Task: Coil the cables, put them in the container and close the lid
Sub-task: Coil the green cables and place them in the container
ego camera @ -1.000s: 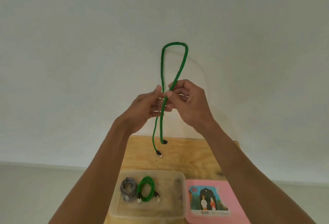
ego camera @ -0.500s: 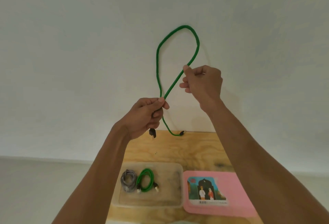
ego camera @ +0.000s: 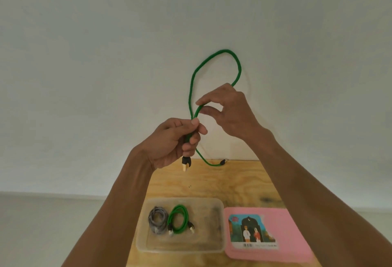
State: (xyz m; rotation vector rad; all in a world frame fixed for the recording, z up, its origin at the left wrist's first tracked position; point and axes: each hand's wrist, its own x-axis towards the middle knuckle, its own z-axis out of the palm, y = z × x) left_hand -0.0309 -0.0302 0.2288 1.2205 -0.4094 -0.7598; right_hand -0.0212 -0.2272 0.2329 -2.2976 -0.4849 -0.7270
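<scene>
The open container (ego camera: 219, 205) takes a reach from above, its right half bare beside the two coiled cables (ego camera: 167, 220), while the pink lid (ego camera: 292, 235) lies flat just right on the tabletop (ego camera: 212, 177).

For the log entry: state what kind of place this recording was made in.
Probably a plain indoor room set up for a tabletop task, not clearly a home or a workshop. It shows a bare white wall, a raw plywood table, and a clear plastic container beside its pink lid.
</scene>
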